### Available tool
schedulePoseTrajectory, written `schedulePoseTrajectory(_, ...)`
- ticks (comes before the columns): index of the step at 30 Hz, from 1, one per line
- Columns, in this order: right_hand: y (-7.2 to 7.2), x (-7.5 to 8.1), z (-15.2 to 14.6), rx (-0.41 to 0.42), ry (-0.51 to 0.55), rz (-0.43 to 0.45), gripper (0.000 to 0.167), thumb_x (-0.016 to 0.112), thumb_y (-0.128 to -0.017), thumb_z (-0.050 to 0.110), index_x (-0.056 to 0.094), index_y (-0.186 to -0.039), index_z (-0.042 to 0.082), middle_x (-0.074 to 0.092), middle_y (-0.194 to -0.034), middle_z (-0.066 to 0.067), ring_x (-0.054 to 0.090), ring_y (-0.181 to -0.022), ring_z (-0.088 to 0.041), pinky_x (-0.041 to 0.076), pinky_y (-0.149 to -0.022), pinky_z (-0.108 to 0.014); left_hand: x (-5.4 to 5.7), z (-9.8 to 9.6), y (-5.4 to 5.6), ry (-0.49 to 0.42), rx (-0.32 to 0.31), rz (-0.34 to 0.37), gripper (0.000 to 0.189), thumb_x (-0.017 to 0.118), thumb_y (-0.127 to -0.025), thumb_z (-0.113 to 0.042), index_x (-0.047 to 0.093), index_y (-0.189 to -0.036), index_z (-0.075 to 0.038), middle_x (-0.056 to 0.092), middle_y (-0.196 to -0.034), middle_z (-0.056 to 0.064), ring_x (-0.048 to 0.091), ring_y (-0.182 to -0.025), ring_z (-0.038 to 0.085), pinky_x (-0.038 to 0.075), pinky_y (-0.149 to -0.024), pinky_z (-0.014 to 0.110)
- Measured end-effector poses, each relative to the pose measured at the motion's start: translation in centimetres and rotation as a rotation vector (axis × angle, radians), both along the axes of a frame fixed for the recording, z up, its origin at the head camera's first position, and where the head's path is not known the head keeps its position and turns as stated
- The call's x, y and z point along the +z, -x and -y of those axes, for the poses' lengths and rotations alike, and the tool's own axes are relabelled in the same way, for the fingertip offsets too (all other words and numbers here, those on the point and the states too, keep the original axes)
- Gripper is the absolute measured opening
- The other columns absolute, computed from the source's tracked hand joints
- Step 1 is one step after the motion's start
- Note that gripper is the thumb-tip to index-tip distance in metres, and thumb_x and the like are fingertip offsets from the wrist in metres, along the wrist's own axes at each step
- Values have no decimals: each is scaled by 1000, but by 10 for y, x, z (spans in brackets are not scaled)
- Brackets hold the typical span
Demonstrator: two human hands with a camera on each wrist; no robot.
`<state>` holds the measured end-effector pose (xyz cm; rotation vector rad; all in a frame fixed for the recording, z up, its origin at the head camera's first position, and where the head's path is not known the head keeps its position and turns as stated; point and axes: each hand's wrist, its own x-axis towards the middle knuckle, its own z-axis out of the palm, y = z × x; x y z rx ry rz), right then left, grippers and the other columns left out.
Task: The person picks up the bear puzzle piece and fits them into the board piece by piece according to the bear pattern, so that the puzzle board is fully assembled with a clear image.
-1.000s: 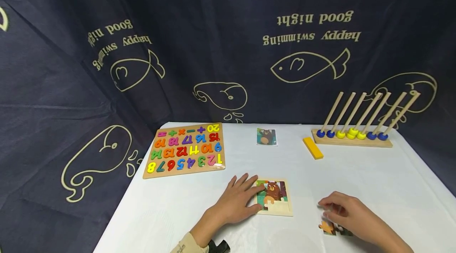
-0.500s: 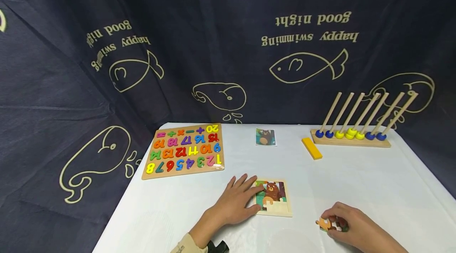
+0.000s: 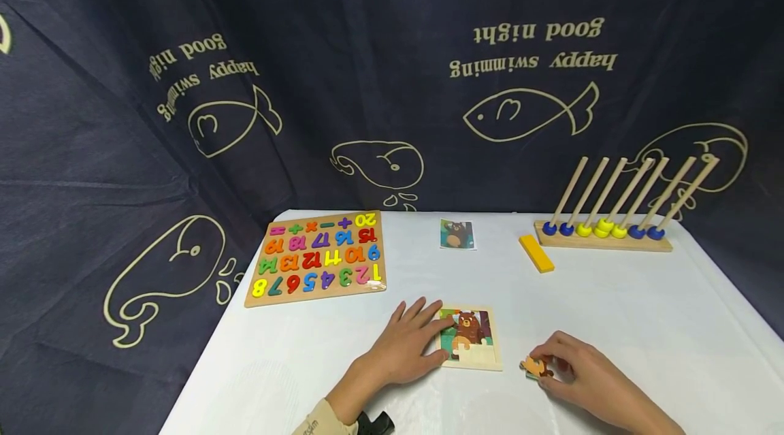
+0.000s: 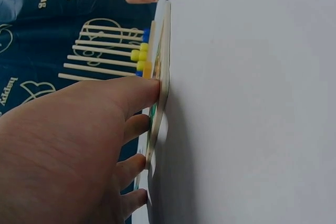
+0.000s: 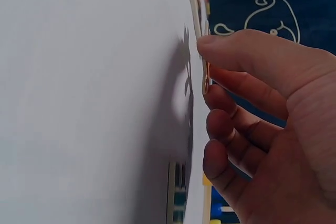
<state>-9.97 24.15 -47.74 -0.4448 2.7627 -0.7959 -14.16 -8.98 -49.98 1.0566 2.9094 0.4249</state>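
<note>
My left hand (image 3: 404, 346) lies with spread fingers on the left edge of a square wooden tray puzzle (image 3: 499, 353). Inside its frame is a bear picture, with bare wood showing at the lower right. In the left wrist view, my thumb touches the near rim of the tray puzzle (image 4: 165, 72). To the right of the tray, my right hand (image 3: 591, 377) pinches an orange-and-brown puzzle piece (image 3: 537, 367) between thumb and fingers. Seen edge-on in the right wrist view, the puzzle piece (image 5: 206, 80) is held just off the table, its shadow beneath.
Behind the tray lie a bear picture card (image 3: 456, 235) and a yellow block (image 3: 536, 254). A number board (image 3: 318, 258) is at the left. A bead rack (image 3: 603, 237) with upright rods stands at the back right. A dark patterned curtain (image 3: 367, 94) hangs behind the table.
My right hand closed on the orange-and-brown puzzle piece, lifted it and moved left toward the tray puzzle. My left hand stayed on the tray's edge.
</note>
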Motion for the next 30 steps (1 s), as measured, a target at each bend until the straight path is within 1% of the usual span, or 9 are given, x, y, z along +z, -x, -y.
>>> schedulePoseTrajectory(4, 3, 1, 7, 1, -1, 0, 29, 80, -76, 35, 70, -102, 27, 51, -85, 13, 46, -72, -4, 42, -59, -22, 0, 0, 0, 0, 0, 3, 55, 46, -96, -53, 42, -146, -31, 27, -156, 1, 19, -143, 30, 16, -110, 58)
schedulePoseTrajectory(11, 8, 1, 17, 89, 48, -111, 26, 77, -81, 29, 69, -105, 27, 51, -90, 15, 46, -74, -2, 40, -59, -21, 0, 0, 0, -7, 3, 8, 55, 47, -96, -52, 41, -146, -31, 26, -156, 0, 18, -143, 29, 15, -111, 58)
schedulePoseTrajectory(19, 14, 2, 36, 134, 10, -166, 29, 76, -82, 31, 71, -109, 25, 49, -92, 16, 45, -73, -1, 38, -60, -21, 2, 0, 0, -7, 7, 4, 55, 47, -95, -52, 42, -146, -31, 27, -156, 1, 19, -143, 31, 16, -110, 59)
schedulePoseTrajectory(23, 16, 2, 46, 175, 23, -208, 28, 76, -82, 27, 71, -110, 22, 50, -92, 15, 46, -73, -2, 39, -61, -20, 2, 1, 0, -8, 12, 11, 55, 47, -96, -51, 42, -146, -31, 27, -156, 1, 19, -143, 31, 16, -110, 59)
schedulePoseTrajectory(30, 19, -1, 59, 204, 43, -227, 29, 76, -82, 28, 72, -110, 22, 50, -93, 16, 46, -75, -3, 40, -64, -23, 1, 0, 1, 1, 12, 17, 55, 47, -96, -51, 41, -147, -32, 27, -156, 1, 18, -143, 30, 14, -111, 58)
